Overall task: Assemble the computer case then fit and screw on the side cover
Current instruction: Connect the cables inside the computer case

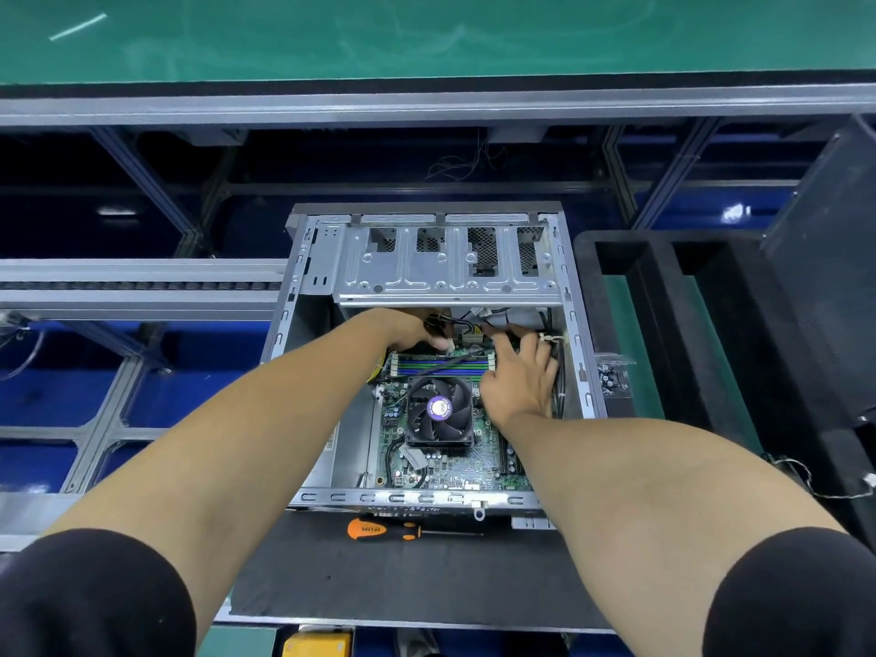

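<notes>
The computer case (429,358) was laid open-side up on the dark mat (332,576), so its interior could be reached. The left hand (417,331) was curled on black cables (433,322) beneath the drive cage (445,258); the right hand (519,372) lay loosely spread beside the wiring, whether anything was gripped could not be told. A screwdriver (403,531) was kept near, ready for the cover.

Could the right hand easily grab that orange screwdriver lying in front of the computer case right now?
Probably yes. The screwdriver lies in the open on the black mat, just outside the case's near edge, with nothing over it. But the right hand is deep inside the case among the cables, so it must pull back first.
</notes>
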